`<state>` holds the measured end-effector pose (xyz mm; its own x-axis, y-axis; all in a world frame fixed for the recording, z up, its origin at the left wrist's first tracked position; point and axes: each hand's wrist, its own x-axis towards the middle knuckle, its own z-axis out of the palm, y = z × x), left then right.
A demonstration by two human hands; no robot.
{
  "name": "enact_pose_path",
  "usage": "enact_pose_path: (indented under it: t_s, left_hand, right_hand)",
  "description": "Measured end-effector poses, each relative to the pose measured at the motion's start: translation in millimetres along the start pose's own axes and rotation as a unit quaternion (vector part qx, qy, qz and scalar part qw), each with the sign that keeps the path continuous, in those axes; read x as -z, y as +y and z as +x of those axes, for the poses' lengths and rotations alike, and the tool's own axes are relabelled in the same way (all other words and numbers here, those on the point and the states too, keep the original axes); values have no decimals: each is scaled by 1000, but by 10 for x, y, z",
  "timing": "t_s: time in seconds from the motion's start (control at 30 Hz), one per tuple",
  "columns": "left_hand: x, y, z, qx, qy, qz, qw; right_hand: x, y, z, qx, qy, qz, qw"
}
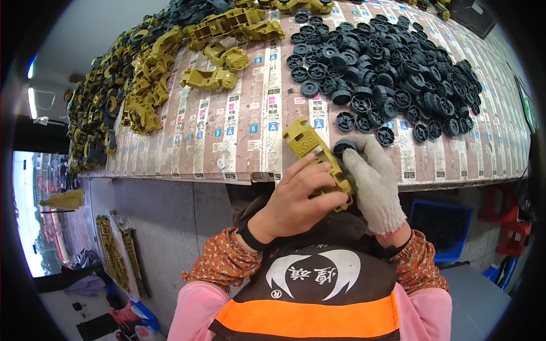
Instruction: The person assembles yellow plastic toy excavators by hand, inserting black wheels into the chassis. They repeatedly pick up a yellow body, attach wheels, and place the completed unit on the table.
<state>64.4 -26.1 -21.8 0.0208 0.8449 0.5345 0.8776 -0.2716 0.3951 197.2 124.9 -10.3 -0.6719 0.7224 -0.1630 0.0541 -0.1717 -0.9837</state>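
My bare left hand [304,190] is wrapped round an olive-yellow plastic toy vehicle body [304,139], holding it tilted just off the table's near edge. My right hand [372,179], in a whitish knitted glove, pinches a black plastic toy wheel [344,146] against the right side of that body. The glove partly hides the wheel, so I cannot tell whether it is seated on the body. Beyond my hands lies a big heap of the same black wheels [387,62], with a few loose ones along its near edge.
Several bare yellow vehicle bodies [210,78] lie at the left centre of the printed-paper-covered table [250,122]. Farther left is a pile of yellow bodies with black wheels [96,108]. Below the table at the right are a blue crate [466,227] and red stools [513,238].
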Motion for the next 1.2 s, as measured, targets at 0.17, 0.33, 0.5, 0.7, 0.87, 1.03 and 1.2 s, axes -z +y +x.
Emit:
enact_pose_path:
  t_s: [0.17, 0.33, 0.5, 0.7, 0.87, 1.03, 1.2]
  left_hand:
    - [-126, 111, -358, 166, 139, -154, 964]
    - [-107, 106, -210, 466, 282, -410, 732]
    - [219, 6, -2, 515, 233, -564, 601]
    - [321, -17, 86, 465, 177, -673, 547]
    - [206, 88, 78, 456, 159, -669, 565]
    - [221, 140, 119, 458, 135, -647, 594]
    - [90, 222, 126, 448, 140, -589, 659]
  right_hand:
    - [-4, 51, -24, -3, 6, -73, 997]
    - [-77, 111, -36, 70, 14, -135, 988]
    - [-191, -52, -189, 135, -9, -176, 975]
    - [-167, -276, -382, 50, -108, -74, 990]
    - [-98, -415, -272, -40, -71, 7, 997]
    - [-116, -318, -80, 19, -26, -28, 999]
    - [-138, -278, -89, 90, -31, -114, 989]
